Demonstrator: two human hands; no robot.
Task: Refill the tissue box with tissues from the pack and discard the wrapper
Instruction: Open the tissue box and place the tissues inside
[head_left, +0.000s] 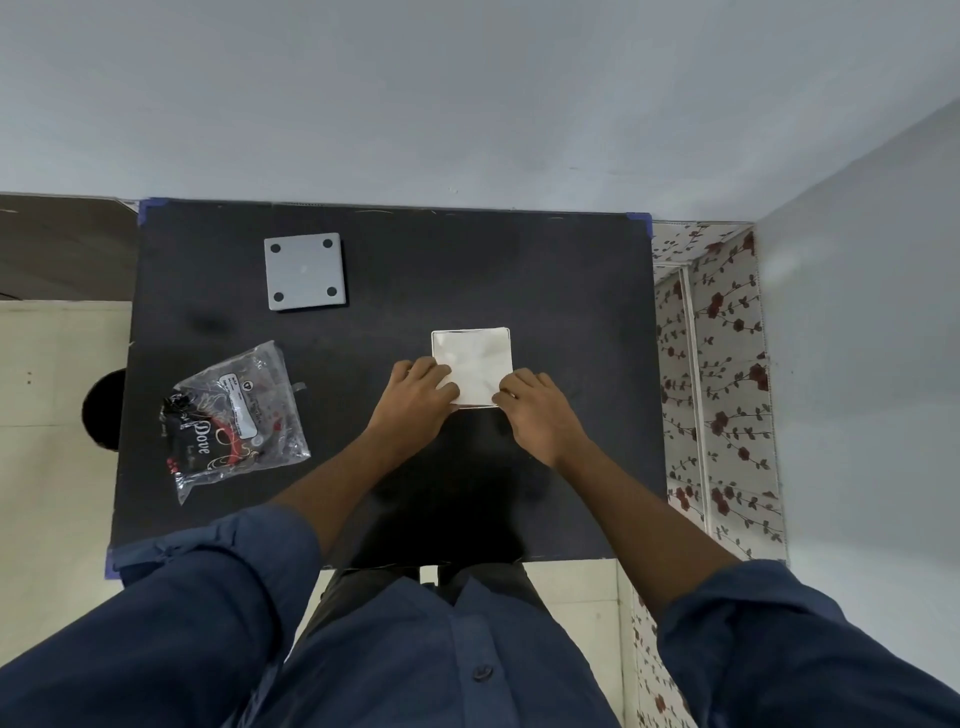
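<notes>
A square white tissue box (472, 358) sits open-topped near the middle of the black table (571, 291), with a white stack of tissues showing inside it. My left hand (415, 402) rests on the box's near left corner, fingers pressing on the tissues. My right hand (535, 410) holds the near right corner in the same way. The crumpled clear wrapper (236, 421), printed black and red, lies flat on the table at the left, away from both hands. A grey square lid (305, 271) with a dark dot at each corner lies at the far left.
The table stands against a pale wall. A floral-patterned panel (722, 374) runs along the table's right side. A dark round object (104, 410) sits on the floor left of the table.
</notes>
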